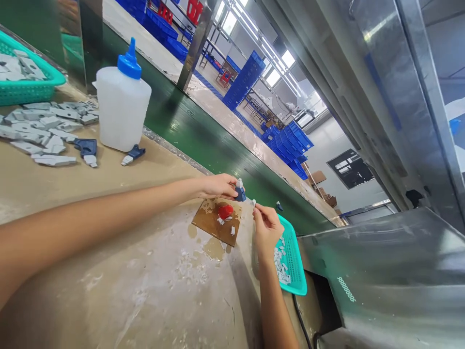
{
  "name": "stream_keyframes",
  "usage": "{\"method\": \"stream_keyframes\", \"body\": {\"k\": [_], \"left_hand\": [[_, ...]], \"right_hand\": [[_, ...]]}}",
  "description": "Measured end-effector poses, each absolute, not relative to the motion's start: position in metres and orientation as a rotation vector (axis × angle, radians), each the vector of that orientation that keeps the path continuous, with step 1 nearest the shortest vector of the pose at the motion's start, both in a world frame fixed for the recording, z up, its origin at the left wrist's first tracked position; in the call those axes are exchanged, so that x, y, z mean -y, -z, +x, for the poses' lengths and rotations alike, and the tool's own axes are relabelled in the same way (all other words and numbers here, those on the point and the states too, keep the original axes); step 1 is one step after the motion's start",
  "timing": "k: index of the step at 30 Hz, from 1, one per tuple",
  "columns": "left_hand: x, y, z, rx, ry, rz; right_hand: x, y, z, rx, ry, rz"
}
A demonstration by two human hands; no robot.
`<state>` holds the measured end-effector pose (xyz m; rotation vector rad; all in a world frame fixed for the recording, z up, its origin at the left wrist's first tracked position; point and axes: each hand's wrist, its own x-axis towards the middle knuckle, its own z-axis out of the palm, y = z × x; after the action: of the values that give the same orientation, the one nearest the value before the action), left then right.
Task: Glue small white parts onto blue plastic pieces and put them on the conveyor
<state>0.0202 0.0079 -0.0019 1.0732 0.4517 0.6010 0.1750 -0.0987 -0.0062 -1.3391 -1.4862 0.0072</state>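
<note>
My left hand (pixel 221 186) pinches a small dark-blue plastic part (pixel 240 194) with a light grey tip pointing up. Just to its right, my right hand (pixel 267 225) has thumb and finger closed on a tiny light grey piece (pixel 254 202). The two held pieces are close together but apart. Below them lies a brown board (pixel 207 224), wet-looking, with a red cap-like object (pixel 225 211) and a few small grey pieces on it. Beside my right wrist a turquoise basket (pixel 300 271) holds many small grey pieces (pixel 281 266).
A white squeeze bottle (pixel 123 109) with a blue nozzle stands at the left. Near it lie grey flat parts (pixel 47 121) and two blue-and-grey parts (pixel 87 151). Another turquoise basket (pixel 32 89) is at far left. A green conveyor belt (pixel 196 128) runs behind, with one part (pixel 279 206) on it.
</note>
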Motion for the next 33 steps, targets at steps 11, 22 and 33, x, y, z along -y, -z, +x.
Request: {"method": "stream_keyframes", "body": {"k": [11, 22, 33], "left_hand": [[0.017, -0.004, 0.025, -0.511, -0.569, 1.069], [0.027, -0.009, 0.027, -0.548, -0.587, 1.061], [0.042, -0.008, 0.036, -0.515, -0.708, 1.026]], "right_hand": [[0.101, 0.006, 0.170, 1.573, -0.083, -1.322], [0.107, 0.006, 0.169, 1.630, 0.037, -1.276], [0.110, 0.004, 0.165, 1.795, 0.012, -1.228]]}}
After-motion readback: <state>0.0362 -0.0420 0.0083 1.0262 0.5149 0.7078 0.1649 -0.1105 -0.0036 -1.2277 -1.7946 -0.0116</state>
